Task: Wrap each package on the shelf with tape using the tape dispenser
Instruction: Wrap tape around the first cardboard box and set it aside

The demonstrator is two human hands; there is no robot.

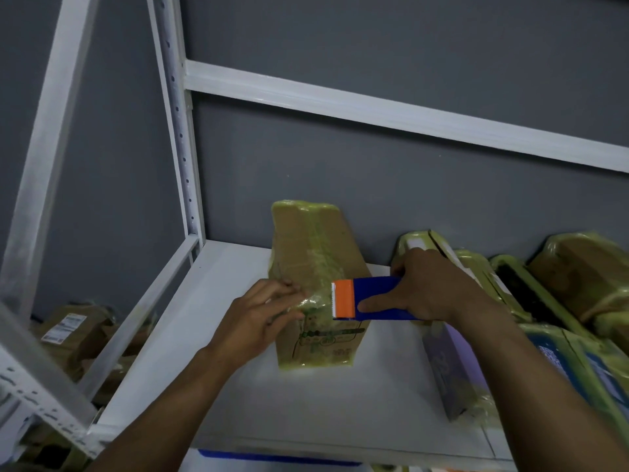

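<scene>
Your right hand (pixel 422 287) has a closed grip around the blue plastic tape dispenser with the orange front (pixel 374 292), thumb along its near side, and its toothed blade touches the tall brown cardboard package wrapped in yellowish clear tape (pixel 316 247). This package stands upright on the white metal shelf (pixel 238 386), near the back wall. Your left hand (pixel 262 311) lies with stretched fingers on the left edge of the package, where the tape is crumpled. I cannot tell if this grip pinches the tape or only presses it. The package is narrow and tall, so I think a strong pull to the right can tip it or slide it toward the other wrapped packages (pixel 578 277); hold it firmly. The tape under your fingers looks wrinkled already, and if you pull at an angle it can fold on itself and not stick flat. The teeth are very near to your left fingertips, so a slip there can scratch you. About writing: the front of the package carries a green drawing and some printed characters, but they are too blurred to read. The blue printed package (pixel 558 362) at the right and the white label on a brown package on the lower shelf (pixel 64 328) also have text, too small to read.
</scene>
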